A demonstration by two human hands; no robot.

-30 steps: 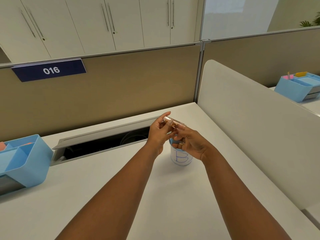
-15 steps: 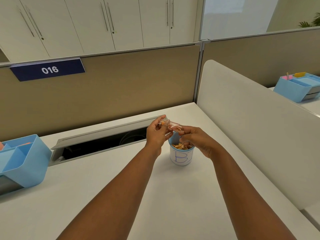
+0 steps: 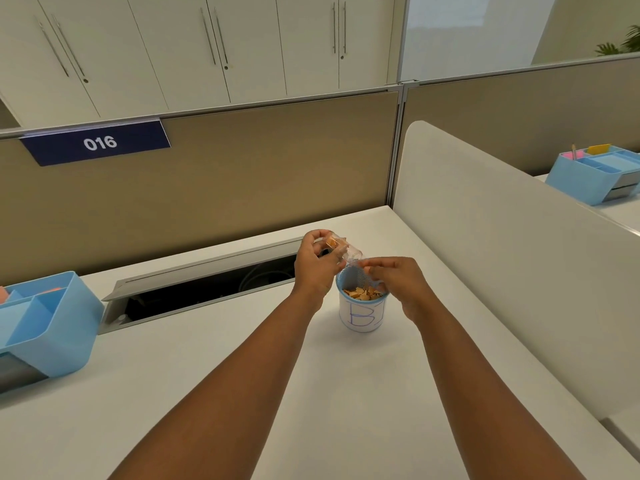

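A blue mesh cup (image 3: 362, 311) with a white label marked "B" stands on the white desk (image 3: 242, 375); small orange pieces (image 3: 363, 293) fill its top. My left hand (image 3: 317, 268) grips a small clear jar (image 3: 343, 250), tilted with its mouth down toward the cup's rim; an orange piece shows inside it. My right hand (image 3: 398, 282) sits at the jar's mouth, over the cup's right rim, fingertips pinched together; what they pinch is too small to tell.
An open cable trough (image 3: 194, 289) with a raised grey lid runs behind the cup. A blue desk organiser (image 3: 48, 327) stands at the left edge. A white divider panel (image 3: 502, 258) walls the right side; a second blue organiser (image 3: 595, 174) lies beyond it.
The jar has emptied most of its orange pieces into the cup. My right hand has dropped from over the cup to its right rim, uncovering the contents.
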